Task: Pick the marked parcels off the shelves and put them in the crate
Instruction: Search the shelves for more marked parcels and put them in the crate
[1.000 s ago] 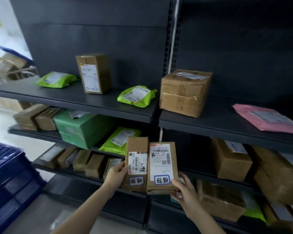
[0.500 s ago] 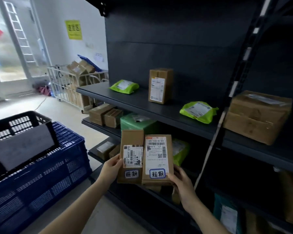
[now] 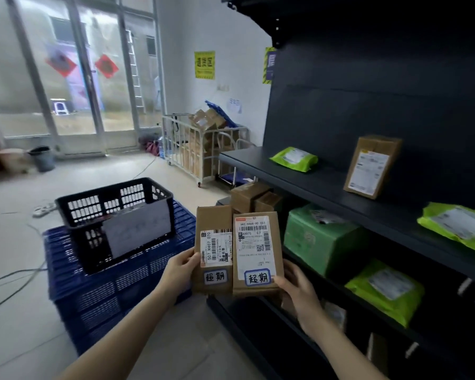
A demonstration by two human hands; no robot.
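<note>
I hold two flat brown cardboard parcels side by side, upright, in front of the shelf end. My left hand [image 3: 180, 267] grips the left parcel [image 3: 213, 250]. My right hand [image 3: 299, 292] grips the right parcel [image 3: 255, 253]. Each carries a white shipping label and a blue-edged handwritten sticker near its bottom. The black slatted crate [image 3: 115, 215], with a white sheet on its near wall, stands to the left on stacked blue crates [image 3: 115, 286]. The black crate's inside is mostly hidden from here.
Dark shelves [image 3: 313, 187] run along the right with green mailer bags, a green box [image 3: 318, 239] and brown boxes. A white wire cart [image 3: 200, 149] full of cartons stands behind. Cables [image 3: 8, 281] lie on the floor at left. Glass doors and a bin are at the back.
My view has swung left, away from the shelves toward the crates and the doors. Both hands keep the same hold on the two parcels.
</note>
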